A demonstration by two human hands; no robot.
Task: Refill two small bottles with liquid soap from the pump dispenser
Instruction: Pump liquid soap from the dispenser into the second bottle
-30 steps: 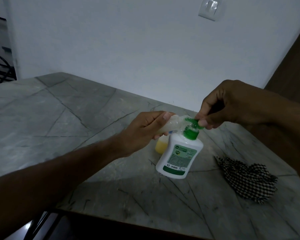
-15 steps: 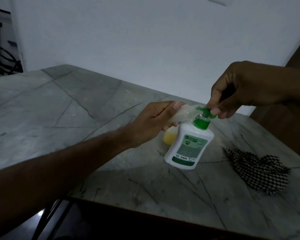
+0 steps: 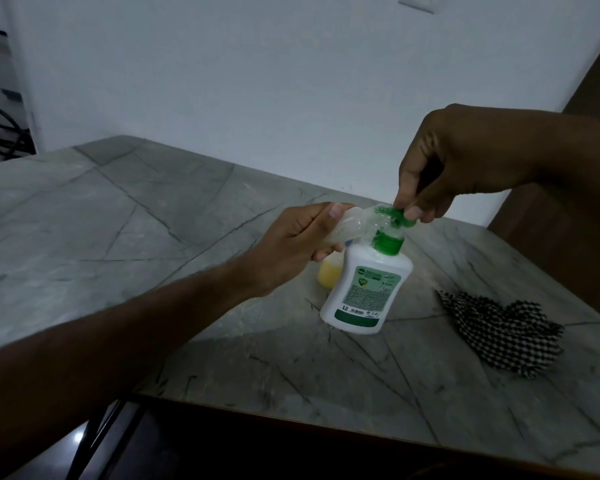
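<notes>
A white pump dispenser (image 3: 364,289) with a green collar and label stands on the grey marble table (image 3: 153,223). My right hand (image 3: 444,168) pinches its green pump head (image 3: 394,215) from above. My left hand (image 3: 298,244) holds a small clear bottle (image 3: 355,226) tilted on its side, its mouth against the pump's spout. A second small bottle with yellow liquid (image 3: 329,273) stands on the table just behind the dispenser, partly hidden by my left hand.
A crumpled black-and-white checked cloth (image 3: 496,327) lies on the table to the right of the dispenser. The table's dark front edge (image 3: 326,427) runs close below. A white wall stands behind, a brown panel at far right.
The camera view shifted, so the scene sits a little differently in frame. Both hands keep their grips; the right hand sits slightly higher on the pump head.
</notes>
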